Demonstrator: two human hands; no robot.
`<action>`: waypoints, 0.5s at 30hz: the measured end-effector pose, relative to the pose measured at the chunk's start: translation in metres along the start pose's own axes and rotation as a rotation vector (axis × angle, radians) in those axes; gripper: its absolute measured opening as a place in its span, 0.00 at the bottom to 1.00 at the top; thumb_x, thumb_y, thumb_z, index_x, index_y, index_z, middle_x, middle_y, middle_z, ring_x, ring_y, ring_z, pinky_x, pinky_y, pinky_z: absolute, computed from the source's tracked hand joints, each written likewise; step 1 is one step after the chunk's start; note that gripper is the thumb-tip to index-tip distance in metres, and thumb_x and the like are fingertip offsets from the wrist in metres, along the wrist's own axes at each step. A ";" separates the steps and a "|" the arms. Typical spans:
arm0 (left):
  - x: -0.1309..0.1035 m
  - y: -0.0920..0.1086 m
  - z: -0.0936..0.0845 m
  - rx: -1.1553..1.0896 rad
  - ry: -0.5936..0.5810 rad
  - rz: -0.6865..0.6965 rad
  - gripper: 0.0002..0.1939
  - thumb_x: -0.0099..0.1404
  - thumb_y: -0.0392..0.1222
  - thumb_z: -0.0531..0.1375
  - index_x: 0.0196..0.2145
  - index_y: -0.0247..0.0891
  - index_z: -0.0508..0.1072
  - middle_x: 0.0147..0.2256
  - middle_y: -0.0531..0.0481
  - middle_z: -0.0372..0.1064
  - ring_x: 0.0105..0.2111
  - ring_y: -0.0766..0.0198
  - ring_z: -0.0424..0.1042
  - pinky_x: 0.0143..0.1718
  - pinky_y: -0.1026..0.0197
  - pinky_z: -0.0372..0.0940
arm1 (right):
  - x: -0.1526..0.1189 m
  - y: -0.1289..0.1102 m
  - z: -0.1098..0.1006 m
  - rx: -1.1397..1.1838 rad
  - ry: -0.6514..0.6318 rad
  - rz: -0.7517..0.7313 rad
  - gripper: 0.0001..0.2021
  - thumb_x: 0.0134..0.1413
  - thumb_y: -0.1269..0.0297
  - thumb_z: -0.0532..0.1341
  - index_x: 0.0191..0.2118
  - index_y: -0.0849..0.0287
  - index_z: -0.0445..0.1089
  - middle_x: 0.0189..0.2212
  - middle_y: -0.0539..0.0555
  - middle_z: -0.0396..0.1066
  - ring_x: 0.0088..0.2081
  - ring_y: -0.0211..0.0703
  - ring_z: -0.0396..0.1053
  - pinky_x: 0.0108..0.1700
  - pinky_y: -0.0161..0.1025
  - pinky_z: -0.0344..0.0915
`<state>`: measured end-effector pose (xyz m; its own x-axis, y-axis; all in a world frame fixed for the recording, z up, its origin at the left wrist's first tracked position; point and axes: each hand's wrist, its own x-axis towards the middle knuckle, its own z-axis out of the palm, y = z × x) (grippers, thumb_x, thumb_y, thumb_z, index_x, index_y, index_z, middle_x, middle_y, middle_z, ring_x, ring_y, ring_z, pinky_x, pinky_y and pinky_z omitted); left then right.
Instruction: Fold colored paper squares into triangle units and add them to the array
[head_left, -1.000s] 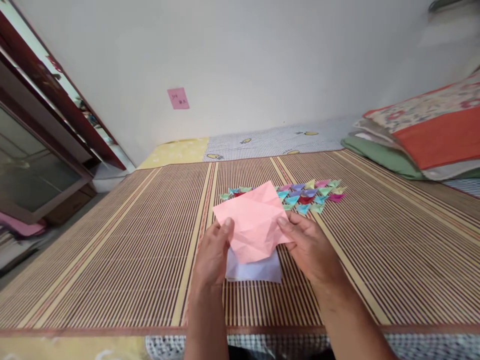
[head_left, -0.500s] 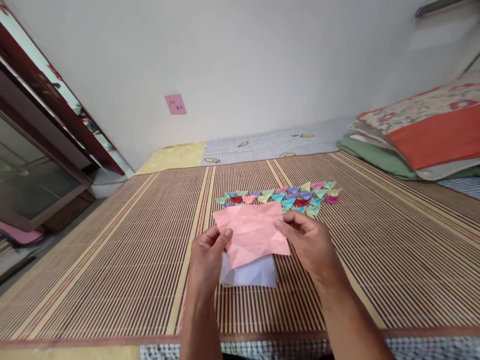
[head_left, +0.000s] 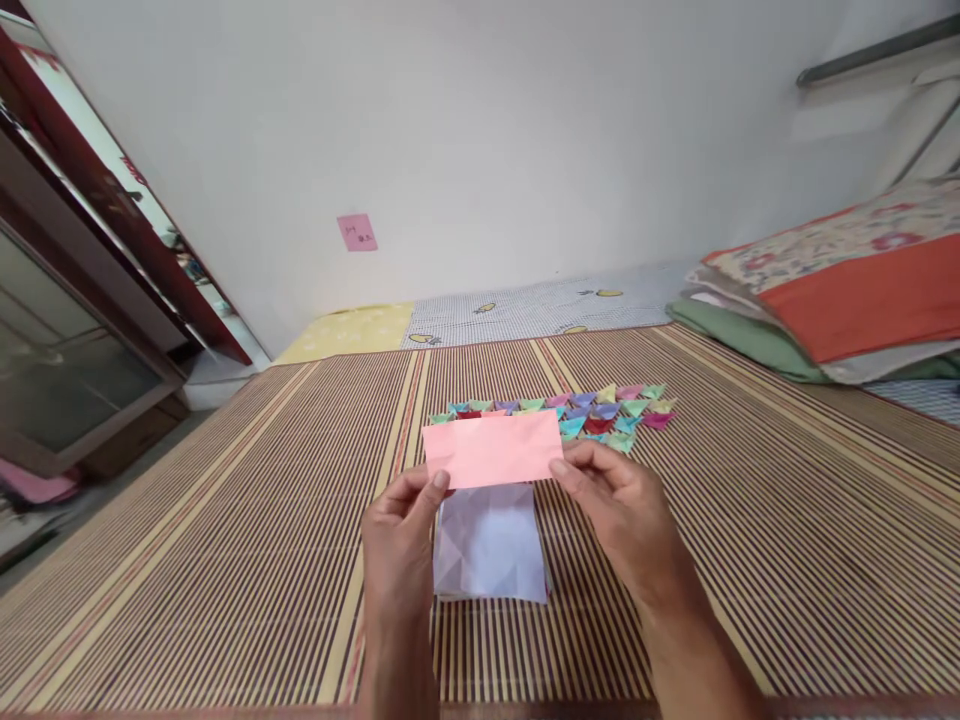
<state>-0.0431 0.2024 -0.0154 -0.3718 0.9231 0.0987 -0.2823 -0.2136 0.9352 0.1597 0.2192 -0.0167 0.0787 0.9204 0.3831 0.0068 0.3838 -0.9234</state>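
Observation:
A pink sheet of paper (head_left: 493, 450), folded into a long rectangle, is held up level between my two hands. My left hand (head_left: 403, 530) pinches its lower left corner, thumb in front. At the right end my right hand (head_left: 619, 510) grips the paper between thumb and fingers. Just below it, a stack of creased pale lavender sheets (head_left: 491, 550) lies on the striped mat (head_left: 255, 540). Behind the pink paper stand rows of small folded paper pieces (head_left: 600, 425) in several colours, partly hidden by it.
Folded bedding with an orange and floral cover (head_left: 862, 290) lies at the right back. A pink note (head_left: 357, 232) is on the wall. Printed cloth (head_left: 517, 305) runs along the mat's far edge. A glass-panelled door (head_left: 60, 340) stands at the left.
The pink paper was an open, creased sheet and is now folded to a narrow rectangle. More of the lavender stack shows below it. The view has tilted slightly upward.

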 end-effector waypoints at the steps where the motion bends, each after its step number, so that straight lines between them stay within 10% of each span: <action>1: -0.001 0.000 0.003 -0.046 0.037 0.027 0.09 0.54 0.42 0.75 0.28 0.36 0.81 0.35 0.47 0.80 0.40 0.60 0.78 0.46 0.61 0.71 | 0.000 0.000 0.002 0.020 0.018 -0.004 0.09 0.60 0.60 0.66 0.29 0.56 0.72 0.33 0.52 0.75 0.38 0.46 0.74 0.42 0.40 0.71; 6: -0.007 0.001 0.019 -0.276 0.150 0.019 0.21 0.52 0.33 0.75 0.44 0.42 0.80 0.47 0.46 0.79 0.46 0.61 0.79 0.46 0.64 0.72 | -0.002 0.002 0.016 0.101 0.130 -0.062 0.06 0.56 0.64 0.67 0.31 0.55 0.70 0.39 0.55 0.76 0.43 0.48 0.76 0.46 0.44 0.74; 10: -0.011 -0.002 0.031 -0.446 -0.022 -0.218 0.19 0.50 0.33 0.76 0.40 0.35 0.80 0.39 0.43 0.81 0.37 0.59 0.81 0.37 0.64 0.75 | -0.004 0.007 0.026 0.150 0.122 -0.056 0.06 0.57 0.63 0.68 0.39 0.55 0.72 0.41 0.56 0.77 0.41 0.47 0.77 0.45 0.44 0.76; 15: -0.016 -0.007 0.040 -0.487 0.030 -0.327 0.18 0.50 0.32 0.76 0.39 0.37 0.80 0.40 0.45 0.81 0.36 0.59 0.80 0.33 0.62 0.77 | -0.003 0.008 0.028 0.232 0.068 0.034 0.18 0.57 0.62 0.68 0.53 0.53 0.70 0.43 0.58 0.79 0.42 0.49 0.79 0.43 0.46 0.78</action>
<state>0.0000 0.2017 -0.0099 -0.2193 0.9580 -0.1849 -0.7576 -0.0478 0.6509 0.1316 0.2212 -0.0248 0.1418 0.9288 0.3425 -0.2259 0.3672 -0.9023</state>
